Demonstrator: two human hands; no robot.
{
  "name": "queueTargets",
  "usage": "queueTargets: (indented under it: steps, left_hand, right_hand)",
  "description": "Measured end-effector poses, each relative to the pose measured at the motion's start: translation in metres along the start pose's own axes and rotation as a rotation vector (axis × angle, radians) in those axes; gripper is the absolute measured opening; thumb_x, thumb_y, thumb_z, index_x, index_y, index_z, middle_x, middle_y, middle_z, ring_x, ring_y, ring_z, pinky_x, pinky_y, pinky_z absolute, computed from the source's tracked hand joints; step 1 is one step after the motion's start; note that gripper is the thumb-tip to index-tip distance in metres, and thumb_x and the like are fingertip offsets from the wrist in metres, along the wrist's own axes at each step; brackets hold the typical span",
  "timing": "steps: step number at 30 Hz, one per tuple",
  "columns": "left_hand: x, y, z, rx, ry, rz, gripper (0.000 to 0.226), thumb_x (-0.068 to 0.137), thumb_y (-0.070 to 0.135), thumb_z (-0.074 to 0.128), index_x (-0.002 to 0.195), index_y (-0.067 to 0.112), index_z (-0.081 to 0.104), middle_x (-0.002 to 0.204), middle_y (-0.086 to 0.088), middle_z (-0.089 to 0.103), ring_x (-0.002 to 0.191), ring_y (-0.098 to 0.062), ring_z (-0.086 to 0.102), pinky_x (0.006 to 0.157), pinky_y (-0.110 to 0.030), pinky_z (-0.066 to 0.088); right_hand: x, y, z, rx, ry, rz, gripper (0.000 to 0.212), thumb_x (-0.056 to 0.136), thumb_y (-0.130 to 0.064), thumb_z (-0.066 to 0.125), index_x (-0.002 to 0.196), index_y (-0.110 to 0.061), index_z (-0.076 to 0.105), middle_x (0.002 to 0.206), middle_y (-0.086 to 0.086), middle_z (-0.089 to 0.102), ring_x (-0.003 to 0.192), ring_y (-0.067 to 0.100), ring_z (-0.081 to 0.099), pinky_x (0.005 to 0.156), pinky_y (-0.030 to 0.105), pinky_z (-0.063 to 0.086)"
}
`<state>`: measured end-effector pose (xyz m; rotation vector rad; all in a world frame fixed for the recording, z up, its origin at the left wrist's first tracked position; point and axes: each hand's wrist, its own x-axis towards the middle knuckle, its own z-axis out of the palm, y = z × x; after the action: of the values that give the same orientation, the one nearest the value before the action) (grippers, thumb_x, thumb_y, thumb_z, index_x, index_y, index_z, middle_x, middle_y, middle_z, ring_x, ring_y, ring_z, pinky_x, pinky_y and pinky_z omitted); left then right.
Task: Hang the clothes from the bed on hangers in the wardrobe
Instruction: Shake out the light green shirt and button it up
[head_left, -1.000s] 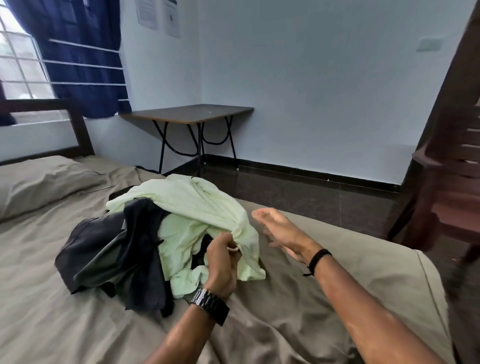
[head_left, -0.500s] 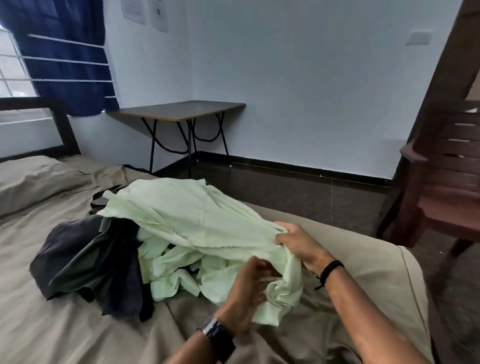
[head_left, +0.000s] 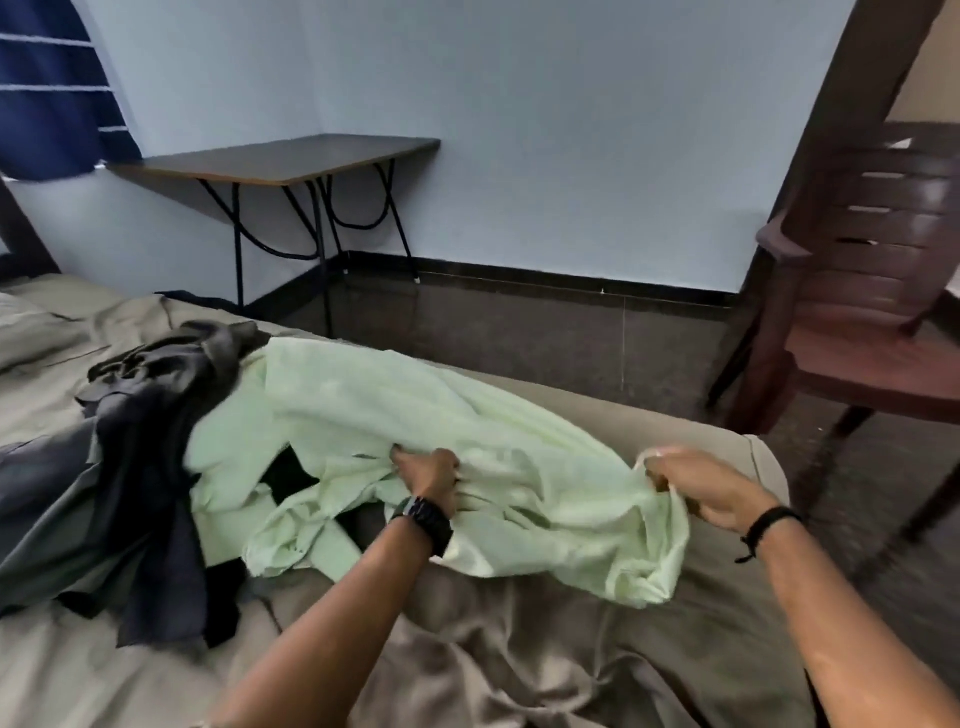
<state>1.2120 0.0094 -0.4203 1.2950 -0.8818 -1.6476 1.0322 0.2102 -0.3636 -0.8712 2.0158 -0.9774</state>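
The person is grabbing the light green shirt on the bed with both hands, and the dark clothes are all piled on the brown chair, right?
Not quite. The head view shows the dark clothes lying on the bed, beside the light green shirt, not on the brown chair. The rest holds: the left hand and the right hand both grip the shirt.

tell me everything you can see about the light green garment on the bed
The light green garment is pale mint, thin woven-looking cloth, crumpled and stretched sideways across the bed. The left hand grips its middle; the right hand grips its bunched right end. Its left edge overlaps the dark clothes. Which kind of garment it is cannot be told.
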Motion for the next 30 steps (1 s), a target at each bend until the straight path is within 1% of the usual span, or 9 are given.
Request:
queueTargets:
  steps: [4, 8, 11, 14, 17, 20, 22, 25, 30]
  left_hand:
    - [-0.009, -0.026, 0.027, 0.155, -0.134, 0.077, 0.037, 0.082, -0.01, 0.035, 0.114, 0.0, 0.052, 0.107, -0.018, 0.062, 0.094, -0.027, 0.057, 0.088, -0.043, 0.051]
    - [-0.038, -0.043, 0.032, 0.431, -0.567, 0.125, 0.04, 0.083, -0.009, 0.033, 0.112, 0.006, 0.057, 0.107, -0.01, 0.065, 0.098, -0.025, 0.061, 0.081, -0.033, 0.054]
    - [-0.049, -0.049, 0.024, 0.816, -0.964, 0.093, 0.041, 0.082, -0.007, 0.038, 0.109, 0.014, 0.06, 0.099, 0.0, 0.066, 0.09, -0.012, 0.061, 0.073, -0.017, 0.051]
    - [-0.05, -0.044, 0.016, 1.106, -1.09, 0.078, 0.032, 0.083, -0.004, 0.042, 0.103, 0.005, 0.066, 0.088, -0.004, 0.06, 0.076, -0.013, 0.053, 0.065, -0.021, 0.043]
    - [-0.047, -0.033, 0.012, 1.089, -1.0, 0.221, 0.028, 0.084, -0.003, 0.048, 0.097, 0.003, 0.071, 0.086, -0.006, 0.062, 0.075, -0.014, 0.054, 0.068, -0.022, 0.043]
    - [-0.036, -0.02, 0.007, 1.048, -0.648, 0.687, 0.036, 0.082, 0.001, 0.057, 0.115, 0.013, 0.067, 0.117, -0.008, 0.058, 0.101, -0.02, 0.057, 0.088, -0.021, 0.041]
    - [-0.018, -0.014, 0.0, 1.153, -0.42, 0.889, 0.06, 0.08, 0.017, 0.065, 0.137, 0.023, 0.047, 0.142, -0.009, 0.035, 0.124, -0.027, 0.041, 0.103, -0.034, 0.035]
    - [0.013, -0.01, -0.006, 1.515, -0.243, 0.831, 0.092, 0.078, 0.048, 0.067, 0.151, 0.038, 0.011, 0.157, -0.007, 0.001, 0.144, -0.033, 0.009, 0.106, -0.055, 0.028]
    - [0.02, -0.037, 0.014, 1.441, -0.516, 0.671, 0.05, 0.088, 0.01, 0.045, 0.137, 0.022, 0.044, 0.12, -0.014, 0.059, 0.11, -0.033, 0.056, 0.088, -0.043, 0.046]
  right_hand:
    - [0.009, 0.016, 0.007, -0.564, -0.295, 0.13, 0.02, 0.094, -0.028, 0.055, 0.108, -0.017, 0.064, 0.109, 0.004, 0.064, 0.086, 0.011, 0.051, 0.072, 0.025, 0.04]
    - [0.034, 0.007, 0.035, -0.239, -0.028, -0.018, 0.059, 0.091, -0.029, 0.063, 0.143, -0.021, 0.037, 0.144, 0.007, 0.041, 0.129, 0.019, 0.045, 0.097, 0.024, 0.036]
    - [0.054, 0.002, 0.06, -0.099, -0.009, -0.067, 0.073, 0.089, -0.021, 0.063, 0.15, -0.026, 0.023, 0.152, 0.007, 0.031, 0.137, 0.019, 0.035, 0.102, 0.023, 0.033]
    - [0.066, 0.014, 0.081, -0.288, -0.088, -0.035, 0.076, 0.084, -0.011, 0.065, 0.15, -0.021, 0.03, 0.15, 0.002, 0.04, 0.131, 0.018, 0.045, 0.106, 0.024, 0.035]
    - [0.072, 0.026, 0.088, -0.418, -0.053, -0.038, 0.044, 0.084, -0.018, 0.064, 0.128, -0.024, 0.058, 0.131, 0.002, 0.06, 0.12, 0.02, 0.056, 0.099, 0.03, 0.044]
    - [0.068, 0.027, 0.067, -0.551, 0.101, -0.051, 0.012, 0.086, -0.024, 0.06, 0.082, -0.034, 0.064, 0.108, 0.001, 0.069, 0.105, 0.024, 0.063, 0.077, 0.026, 0.045]
    - [0.062, 0.03, 0.041, -0.596, 0.29, -0.01, 0.015, 0.086, -0.022, 0.057, 0.074, -0.03, 0.059, 0.103, 0.003, 0.069, 0.099, 0.027, 0.063, 0.073, 0.028, 0.044]
    - [0.047, 0.042, -0.002, -0.559, 0.567, 0.102, 0.013, 0.082, -0.012, 0.055, 0.074, -0.021, 0.061, 0.096, 0.009, 0.068, 0.094, 0.033, 0.063, 0.073, 0.034, 0.048]
    - [0.036, 0.063, -0.025, -0.679, 0.469, 0.229, 0.012, 0.082, -0.013, 0.054, 0.084, -0.022, 0.061, 0.111, 0.012, 0.064, 0.107, 0.034, 0.057, 0.084, 0.035, 0.047]
